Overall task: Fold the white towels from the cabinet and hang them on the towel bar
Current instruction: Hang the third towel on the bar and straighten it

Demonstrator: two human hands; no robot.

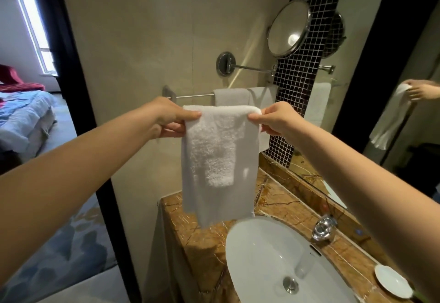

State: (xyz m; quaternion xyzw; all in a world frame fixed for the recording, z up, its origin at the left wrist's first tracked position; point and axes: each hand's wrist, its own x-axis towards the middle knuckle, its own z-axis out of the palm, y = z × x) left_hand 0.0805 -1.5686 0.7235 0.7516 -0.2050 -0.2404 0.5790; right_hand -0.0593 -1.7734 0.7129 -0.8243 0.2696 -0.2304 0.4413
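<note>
Towel (220, 159) — white, folded over on itself — hangs in the air between the two hands, its top fold stretched level from one grip to the other. Left hand (170, 118) pinches the top left corner, thumb on the near face and fingers behind; right hand (276, 118) pinches the top right corner the same way, so both grips are closed on the cloth. From the grips the towel drops straight down, its lower edge ending just above the near rim of the sink (281, 255) and in front of the brown marble counter (197, 238).

Just behind and slightly above the grips runs the towel bar (190, 96), fixed to the beige wall; the held towel is in front of it and does not rest on it. Two more white towels (245, 96) already hang over the bar, behind the right grip.

Above the right grip a round mirror (288, 28) stands out from the wall on a metal arm. Below the right forearm are the tap (325, 227) and a small white dish (392, 283) on the counter — well apart from the towel.
</note>
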